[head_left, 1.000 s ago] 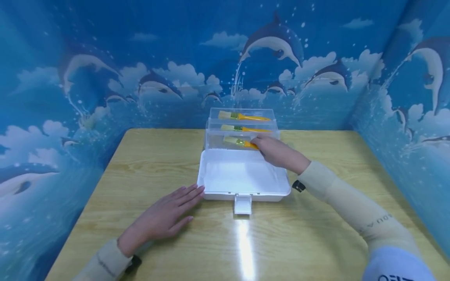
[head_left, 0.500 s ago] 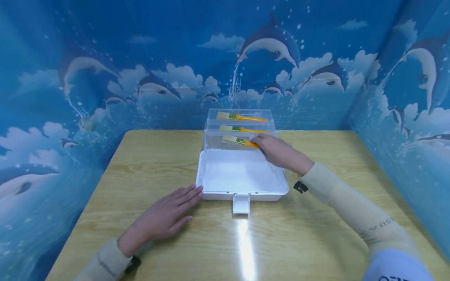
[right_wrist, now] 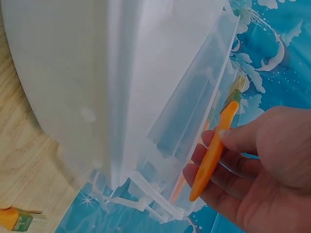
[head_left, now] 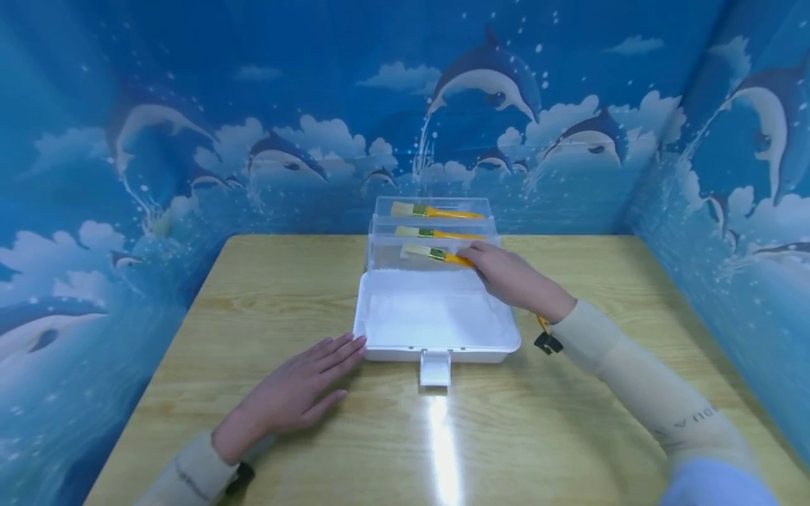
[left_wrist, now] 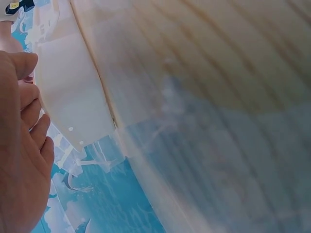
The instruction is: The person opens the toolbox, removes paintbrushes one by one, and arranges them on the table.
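A white plastic box point(head_left: 436, 309) stands open, with clear stepped trays point(head_left: 386, 256) raised at its back. My right hand point(head_left: 515, 281) pinches the orange handle of a flat paintbrush point(head_left: 436, 253) between thumb and fingers, at the front tray. The brush's pale bristles point left; in the right wrist view the paintbrush point(right_wrist: 214, 150) shows along its length. Two similar paintbrushes point(head_left: 436, 211) lie in the trays behind. My left hand point(head_left: 294, 386) lies with extended fingers on the table, fingertips at the box's front left corner. In the left wrist view, the left hand point(left_wrist: 24, 136) is beside the box.
A white latch point(head_left: 435, 369) hangs from the box's front edge. Another brush point(right_wrist: 17, 219) lies partly in view on the wooden table point(head_left: 266, 295). Dolphin-printed blue sheeting point(head_left: 316, 84) encloses the back and sides.
My right hand and the paintbrush have shifted slightly to the right, and the right forearm has moved a little outward. The left hand stays put at the box's corner.
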Motion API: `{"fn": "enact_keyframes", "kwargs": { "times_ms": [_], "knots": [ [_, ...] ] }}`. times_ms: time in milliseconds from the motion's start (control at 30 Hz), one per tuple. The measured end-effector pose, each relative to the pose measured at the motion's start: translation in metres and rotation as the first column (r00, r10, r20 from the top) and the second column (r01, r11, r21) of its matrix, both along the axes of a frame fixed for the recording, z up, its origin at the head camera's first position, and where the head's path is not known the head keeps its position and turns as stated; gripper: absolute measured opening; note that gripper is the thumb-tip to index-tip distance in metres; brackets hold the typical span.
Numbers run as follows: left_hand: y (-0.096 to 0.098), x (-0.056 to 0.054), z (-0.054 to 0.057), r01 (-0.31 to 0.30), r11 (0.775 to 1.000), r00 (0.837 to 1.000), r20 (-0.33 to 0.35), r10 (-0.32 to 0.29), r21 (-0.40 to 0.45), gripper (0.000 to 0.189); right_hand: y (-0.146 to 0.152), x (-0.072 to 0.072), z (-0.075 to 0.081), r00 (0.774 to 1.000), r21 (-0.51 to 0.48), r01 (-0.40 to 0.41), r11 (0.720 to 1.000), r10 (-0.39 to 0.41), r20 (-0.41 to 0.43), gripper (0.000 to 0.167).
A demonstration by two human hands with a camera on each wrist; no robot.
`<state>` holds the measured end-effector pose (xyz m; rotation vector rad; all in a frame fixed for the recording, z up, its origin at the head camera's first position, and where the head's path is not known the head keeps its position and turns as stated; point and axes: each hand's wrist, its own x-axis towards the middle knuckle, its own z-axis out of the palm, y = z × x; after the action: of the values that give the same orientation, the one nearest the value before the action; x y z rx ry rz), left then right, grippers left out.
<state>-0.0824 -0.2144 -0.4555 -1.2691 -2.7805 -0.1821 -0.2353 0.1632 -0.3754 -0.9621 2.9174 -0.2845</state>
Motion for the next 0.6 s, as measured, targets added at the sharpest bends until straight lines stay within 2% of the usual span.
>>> {"fn": "enact_keyframes", "kwargs": {
  "times_ms": [333, 600],
  "knots": [
    [0.0, -0.001, -0.002, 0.02, 1.0, 0.999, -0.03, -0.019, 0.007, 0.066, 0.009, 0.007, 0.002, 1.0, -0.059, 0.007, 0.998, -0.007, -0.012, 0.043],
    [0.0, -0.002, 0.0, 0.011, 1.0, 1.0, -0.007, -0.011, -0.003, 0.066, 0.015, 0.01, 0.001, 0.999, -0.089, -0.017, 0.996, 0.013, -0.049, 0.045]
  ]
}}
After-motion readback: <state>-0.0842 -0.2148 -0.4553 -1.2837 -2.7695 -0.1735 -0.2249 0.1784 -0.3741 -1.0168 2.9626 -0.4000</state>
